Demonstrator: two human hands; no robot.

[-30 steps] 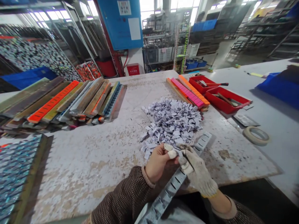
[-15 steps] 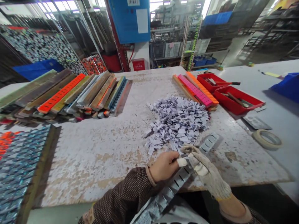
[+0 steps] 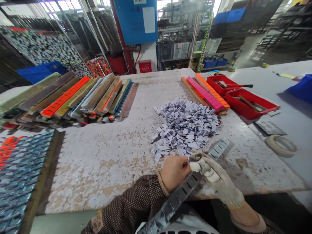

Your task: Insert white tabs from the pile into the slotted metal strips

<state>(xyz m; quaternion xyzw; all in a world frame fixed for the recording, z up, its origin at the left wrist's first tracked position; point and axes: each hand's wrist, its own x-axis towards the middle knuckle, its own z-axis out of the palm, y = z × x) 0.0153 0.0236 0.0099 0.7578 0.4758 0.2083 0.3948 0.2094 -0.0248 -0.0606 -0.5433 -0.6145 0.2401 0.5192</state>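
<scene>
A long grey slotted strip (image 3: 181,190) runs from my lap up onto the worn white table (image 3: 102,162). My bare left hand (image 3: 174,171) is curled over it near the middle, fingers closed and pinching a small pale piece against the strip. My right hand (image 3: 216,180), in a white knit glove, meets the left at that spot with its fingertips pinched together. Just beyond both hands lies a heap of small pale lilac paper tags (image 3: 186,126).
Stacked long strips in orange, grey and green (image 3: 70,97) lie at the left, and a filled blue-grey board (image 3: 21,175) at the near left. Pink and orange strips (image 3: 206,94), two red trays with tools (image 3: 243,100) and a tape roll (image 3: 280,145) sit to the right.
The view shifted slightly. Both hands stayed pinched together on the strip, and the left hand turned so its fingers curl further over the strip.
</scene>
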